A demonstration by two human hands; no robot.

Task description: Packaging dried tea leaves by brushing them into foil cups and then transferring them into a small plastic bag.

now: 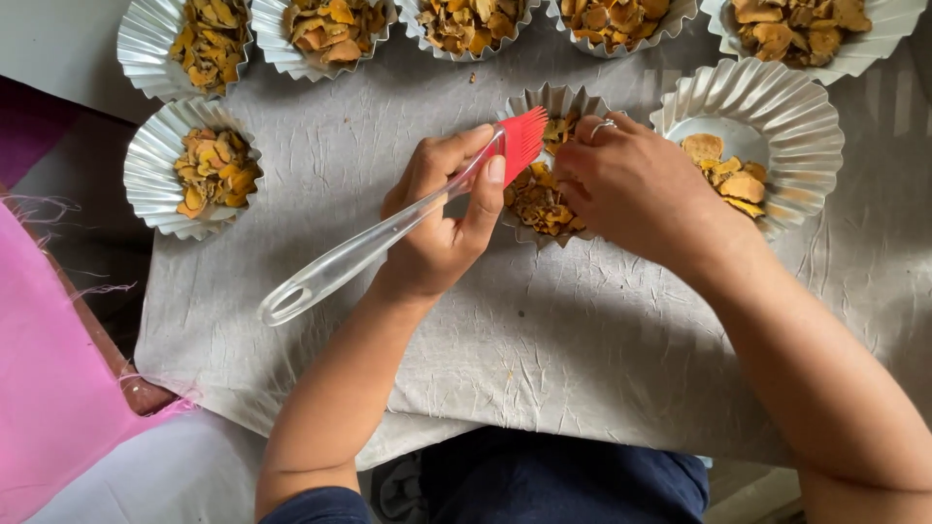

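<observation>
Overhead, left hand (442, 218) fingers grip a red-bristled brush (388, 228); right hand (636, 189) fingers pinch chips in a foil cup (544, 102).

We count eight fluted foil cups: five along the top edge (184, 39), one at left (146, 165), one under the hands (553, 97), one at right (806, 126). All eight hold orange-brown chips (209, 170). One brush (388, 233), red bristles, clear handle. Two hands, one grey cloth (582, 340), one pink fabric (49, 388).
</observation>
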